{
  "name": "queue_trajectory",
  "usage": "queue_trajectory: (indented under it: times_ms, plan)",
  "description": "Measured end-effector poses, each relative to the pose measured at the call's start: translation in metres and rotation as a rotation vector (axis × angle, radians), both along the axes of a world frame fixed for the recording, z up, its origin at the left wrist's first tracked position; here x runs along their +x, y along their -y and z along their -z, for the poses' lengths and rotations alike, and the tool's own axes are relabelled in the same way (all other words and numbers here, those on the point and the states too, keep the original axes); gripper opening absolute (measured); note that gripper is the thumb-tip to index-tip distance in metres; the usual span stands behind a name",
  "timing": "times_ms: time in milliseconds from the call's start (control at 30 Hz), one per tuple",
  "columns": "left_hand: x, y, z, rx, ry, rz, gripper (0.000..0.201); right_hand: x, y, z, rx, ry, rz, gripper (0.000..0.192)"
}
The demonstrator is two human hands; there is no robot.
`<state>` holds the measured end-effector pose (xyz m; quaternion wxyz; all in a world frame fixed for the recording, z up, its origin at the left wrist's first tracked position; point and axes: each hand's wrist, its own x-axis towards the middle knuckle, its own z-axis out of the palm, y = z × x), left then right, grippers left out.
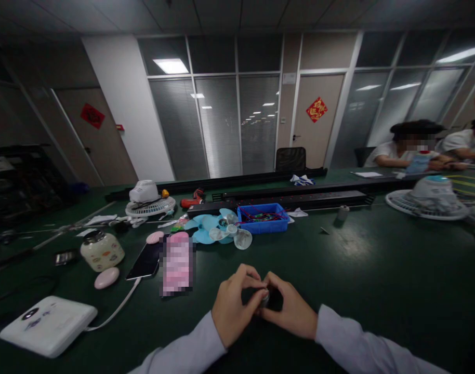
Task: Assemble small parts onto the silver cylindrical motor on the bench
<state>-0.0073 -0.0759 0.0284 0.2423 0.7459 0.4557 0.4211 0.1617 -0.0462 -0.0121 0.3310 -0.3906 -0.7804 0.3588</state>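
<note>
My left hand (pixel 233 307) and my right hand (pixel 290 310) meet low in the middle of the head view, over the dark green table (pixel 378 280). Both pinch a small silvery cylindrical part (pixel 264 298) between their fingertips; most of it is hidden by the fingers. Pale sleeves cover both forearms. Light-blue and clear fan blades (pixel 218 228) lie on the table beyond the hands.
A blue bin (pixel 263 218) of small parts stands behind the blades. To the left lie two phones (pixel 147 261), a cream jar (pixel 102 251), a white power bank (pixel 48 324) with cable, and a white fan (pixel 148 200). Two people sit at the far right by another fan (pixel 430 197).
</note>
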Motion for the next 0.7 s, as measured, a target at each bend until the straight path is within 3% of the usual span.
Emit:
queue_trajectory:
  times_ms: [200,500,700]
  plan:
    - [-0.003,-0.002,-0.006,-0.046,0.056,0.116,0.03,0.0,0.001,-0.001,0.011,-0.014,-0.015,0.028]
    - [0.005,-0.005,0.001,-0.055,0.099,-0.119,0.029,0.001,0.002,-0.004,0.02,-0.031,-0.034,0.027]
    - [0.006,-0.008,0.007,-0.061,0.128,-0.089,0.028,0.002,0.0,0.001,0.037,-0.03,-0.022,0.031]
